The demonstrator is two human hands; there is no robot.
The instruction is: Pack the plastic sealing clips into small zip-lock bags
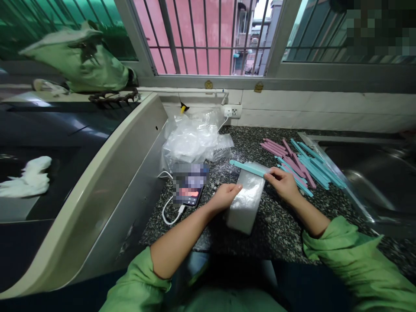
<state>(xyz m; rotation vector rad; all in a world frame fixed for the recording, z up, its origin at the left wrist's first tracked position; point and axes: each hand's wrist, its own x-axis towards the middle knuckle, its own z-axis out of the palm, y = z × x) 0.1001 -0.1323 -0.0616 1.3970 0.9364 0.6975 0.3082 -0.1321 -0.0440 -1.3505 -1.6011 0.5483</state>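
- Turquoise, flat and narrow, a plastic strip (248, 168) lies across the upper end of a clear, glossy rectangular plastic bag (247, 199), slanting down towards the right hand (283, 184).
- That right hand grasps the strip's lower end between thumb and fingers, right at the bag's upper corner.
- The left hand (225, 196) grips the bag's left edge, thumb on top and pointing inward; how its other fingers lie underneath I cannot tell.
- The bag itself sits between the two hands, its lower end reaching down nearer the body than either of them, over a black-and-white speckled stone surface (276, 232).
- Beyond the right hand and a little to its right, loose pink flat strips (273, 148) and loose turquoise flat strips (313, 167) are heaped together, some crossing.
- Farther right of that hand is a grey metal sink (367, 173).
- Left of the left hand lies a dark phone (192, 200) — its screen lit, partly blurred — with a white cable (164, 216) plugged in.
- Beyond the left hand, past the phone, rests a crumpled heap of clear plastic bags (191, 138).
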